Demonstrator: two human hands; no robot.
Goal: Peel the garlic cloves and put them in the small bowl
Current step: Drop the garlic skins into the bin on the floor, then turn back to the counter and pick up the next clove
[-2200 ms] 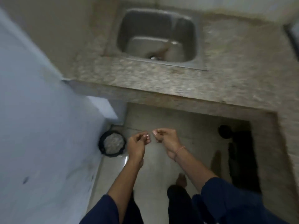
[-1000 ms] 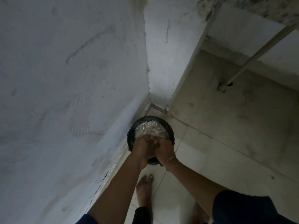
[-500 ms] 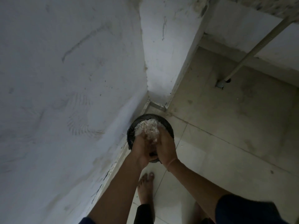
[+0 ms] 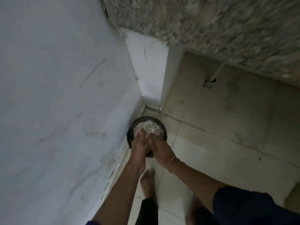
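Since half a second ago: the left hand [image 4: 138, 145] and right hand [image 4: 160, 150] stay over the dark round container [image 4: 129, 137] in the corner, but the left fingers [image 4: 140, 133] now lie flatter and further out across the pile. The view has swung up too, so the speckled counter [image 4: 219, 26] fills the top right.
Left hand: fingers straight and together, pointing away from the person toward the corner. Their tips rest on the pale scraps [image 4: 151, 127], nothing gripped.
Right hand: pressed side by side against the left, fingers running forward the same way. The tips are tucked against the left hand, so whether they pinch anything I cannot tell.
Container: down on the floor [image 4: 227, 135], hard against the wall [image 4: 56, 95] at the foot of the white pillar [image 4: 149, 70]. It is round, with no long axis, and its mouth faces straight up.
Scraps: papery white flakes heaped to the rim. The far side of the pile is bare, the near side is under the fingers. Whether any garlic cloves lie among them I cannot tell.
Wrist band [image 4: 171, 161]: thin, around the right wrist.
Bare foot [image 4: 148, 181]: on the tile just behind the container, toes pointing at it.
Pipe [image 4: 217, 70]: pale, slanting from under the counter to the floor, well right of the container.
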